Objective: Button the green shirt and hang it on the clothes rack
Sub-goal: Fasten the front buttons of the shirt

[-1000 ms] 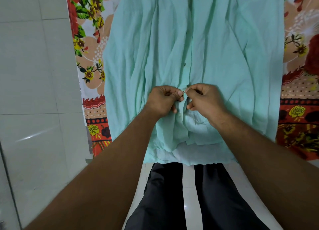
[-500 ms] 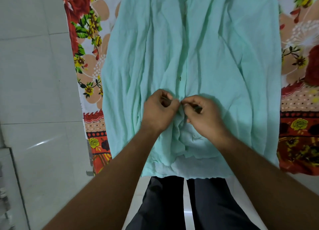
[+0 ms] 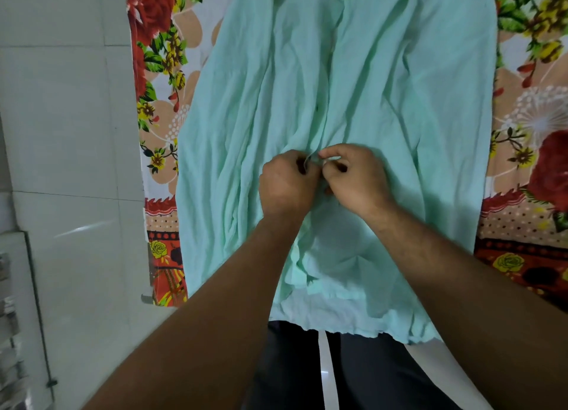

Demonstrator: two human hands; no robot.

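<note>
Green shirt (image 3: pixel 384 87), one; left hand (image 3: pixel 287 185), right hand (image 3: pixel 356 179) apparently pinching it.

Shirt (image 3: pixel 384 80): pale mint green, thin, heavily creased. Lies front-up, spread lengthwise on floral bedsheet (image 3: pixel 159 56), collar toward sheet's far end, hem past its near edge. Front placket bunched up mid-length.

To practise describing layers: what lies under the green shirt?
The green shirt lies spread on a floral cloth, which shows at both its sides. Past the hem, dark trousers show. Whatever is beneath the shirt's middle, and what the cloth covers, is hidden.
</note>
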